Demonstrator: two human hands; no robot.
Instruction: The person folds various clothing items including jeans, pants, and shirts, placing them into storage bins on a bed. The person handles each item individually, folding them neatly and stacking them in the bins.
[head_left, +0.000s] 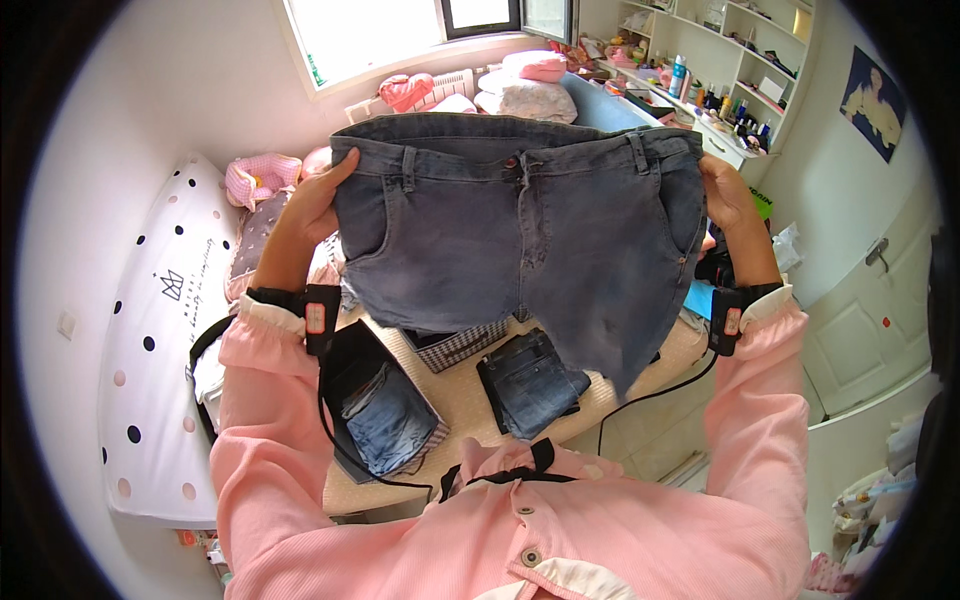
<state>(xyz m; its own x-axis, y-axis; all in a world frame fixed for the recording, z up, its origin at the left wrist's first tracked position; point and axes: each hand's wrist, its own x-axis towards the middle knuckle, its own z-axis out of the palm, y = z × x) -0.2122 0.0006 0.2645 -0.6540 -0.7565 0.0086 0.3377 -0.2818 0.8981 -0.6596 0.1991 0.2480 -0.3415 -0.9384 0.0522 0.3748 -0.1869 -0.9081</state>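
A pair of dark grey denim jeans (450, 232) hangs stretched wide before me, its button and fly facing my body. My left hand (319, 195) grips the waistband at its left end, thumb on the outer face. At the opposite end, my right hand (726, 187) holds the waistband, with most of its fingers hidden behind the cloth. The lower legs drop away and look foreshortened. Below them, folded blue jeans (536, 382) lie stacked on the bed. Another folded pair of light blue jeans (394, 420) rests inside an open dark storage box (337, 360) to the left.
A second box (461, 346) with a houndstooth side sits partly behind the hanging jeans. The bed (457, 397) has a cream cover. A polka-dot padded panel (161, 360) lines the left wall. Shelves with bottles (720, 105) stand back right; a white door (874, 315) is at right.
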